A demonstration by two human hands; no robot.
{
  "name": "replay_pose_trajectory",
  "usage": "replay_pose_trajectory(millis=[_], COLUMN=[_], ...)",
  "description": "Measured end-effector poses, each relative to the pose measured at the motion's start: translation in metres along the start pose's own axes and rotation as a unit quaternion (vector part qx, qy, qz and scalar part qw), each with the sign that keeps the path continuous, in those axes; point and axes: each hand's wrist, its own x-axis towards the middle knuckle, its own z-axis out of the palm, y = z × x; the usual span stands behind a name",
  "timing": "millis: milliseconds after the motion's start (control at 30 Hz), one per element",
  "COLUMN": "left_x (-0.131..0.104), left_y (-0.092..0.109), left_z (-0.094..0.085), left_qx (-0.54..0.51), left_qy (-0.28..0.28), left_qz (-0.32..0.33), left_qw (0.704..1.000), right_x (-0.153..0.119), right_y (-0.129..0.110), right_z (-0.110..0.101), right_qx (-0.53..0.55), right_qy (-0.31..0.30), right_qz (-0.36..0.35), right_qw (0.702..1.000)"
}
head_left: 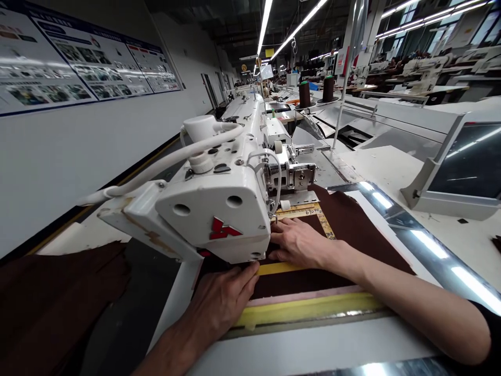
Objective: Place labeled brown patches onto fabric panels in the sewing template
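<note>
A white sewing machine head [219, 214] with a red logo stands in the centre. Dark brown material [360, 230] lies beneath it, with a yellow strip [277, 268] across it. My left hand [223, 297] rests at the strip's left end, fingers together and pointing under the machine head; whether it grips anything is hidden. Flat on the brown material near the needle area lies my right hand [297, 243], its fingers slightly apart. Just beyond that hand is a tan template edge [326, 222] with handwriting. Closer to me a wider yellow band [309, 308] runs along the material's border.
At the right stands a control screen [467, 159] in a white housing. Brown material [58, 297] hangs at the left. Two dark thread cones [304, 95] and a metal pole [344, 83] are behind the machine. A shiny metal strip [422, 240] borders the work surface.
</note>
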Motion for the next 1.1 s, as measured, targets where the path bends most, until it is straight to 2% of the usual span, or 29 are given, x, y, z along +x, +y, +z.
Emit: replay_pose_trajectory(millis=[133,333,1100], left_x=[-0.002,-0.003,-0.006], left_y=[-0.004,-0.008,-0.006], left_z=[0.0,-0.006,-0.011], left_qx=[-0.056,-0.151,-0.169], left_qy=[0.017,0.033,0.016], left_qz=[-0.007,-0.033,-0.042], left_qw=[0.998,0.987,0.985], right_x=[-0.002,-0.002,-0.001], right_y=[0.002,0.003,0.004], right_z=[0.011,0.009,0.011], right_qx=[-0.003,-0.005,0.001], right_qy=[0.011,0.013,0.013], right_qz=[-0.008,-0.012,-0.014], right_qw=[1.0,1.0,1.0])
